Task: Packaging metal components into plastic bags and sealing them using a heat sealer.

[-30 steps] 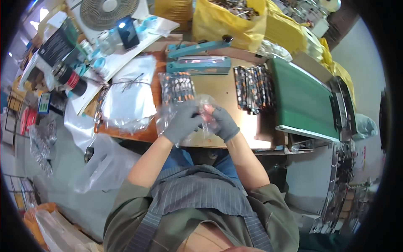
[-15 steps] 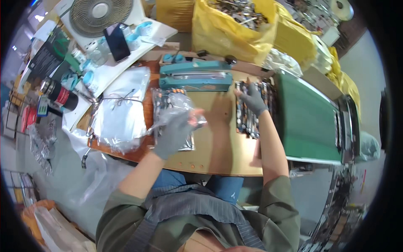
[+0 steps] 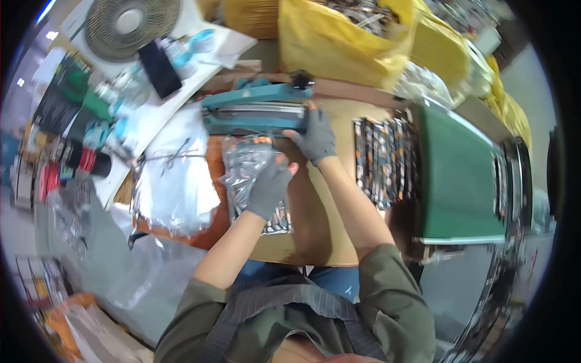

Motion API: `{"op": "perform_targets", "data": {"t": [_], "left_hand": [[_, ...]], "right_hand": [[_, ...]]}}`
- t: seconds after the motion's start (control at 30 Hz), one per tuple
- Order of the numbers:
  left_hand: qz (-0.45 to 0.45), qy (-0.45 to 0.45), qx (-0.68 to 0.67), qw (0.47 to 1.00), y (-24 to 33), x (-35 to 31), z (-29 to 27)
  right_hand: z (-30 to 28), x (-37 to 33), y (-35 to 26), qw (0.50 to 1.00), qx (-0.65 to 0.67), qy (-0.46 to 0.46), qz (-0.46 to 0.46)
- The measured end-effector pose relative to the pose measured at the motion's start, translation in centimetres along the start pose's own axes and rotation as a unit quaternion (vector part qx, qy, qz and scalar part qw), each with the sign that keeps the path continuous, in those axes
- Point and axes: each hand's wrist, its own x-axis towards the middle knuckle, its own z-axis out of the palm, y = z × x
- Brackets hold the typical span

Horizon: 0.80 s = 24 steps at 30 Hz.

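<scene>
My right hand (image 3: pixel 316 140), in a grey fingerless glove, is at the right end of a teal heat sealer (image 3: pixel 254 127). Its thumb lies along the sealer's front and its fingers reach round the end. My left hand (image 3: pixel 269 190), gloved the same way, rests over a clear plastic bag (image 3: pixel 241 172), thumb and forefinger at its edge; the other fingertips are hidden. Under the film lies a pack of dark, orange-marked strips (image 3: pixel 278 224). More such strips (image 3: pixel 384 160) stand in a row right of my right forearm.
On the left lies a stack of clear bags (image 3: pixel 175 193) with a dark cord across it. Behind it, a white shelf (image 3: pixel 175 106) bears a phone (image 3: pixel 160 71), jars and a fan (image 3: pixel 128 23). A green box (image 3: pixel 460 175) borders the right; a yellow sack (image 3: pixel 345 51) stands behind.
My right hand has left the row of strips and come to the sealer, which has shifted left on the table. My left hand has lowered onto the bagged pack.
</scene>
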Motion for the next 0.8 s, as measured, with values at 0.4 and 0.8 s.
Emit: {"op": "perform_targets", "data": {"t": [0.4,0.8], "left_hand": [[0.071,-0.076,0.069,0.992,-4.5,7.8,10.7],[-0.002,-0.154,-0.197,0.968,-2.4,-1.8,2.3]], "right_hand": [[-12.6,-3.3,15.1,0.920,-0.139,0.011,0.367],[-2.5,-13.1,1.6,0.714,0.652,-0.104,0.232]]}}
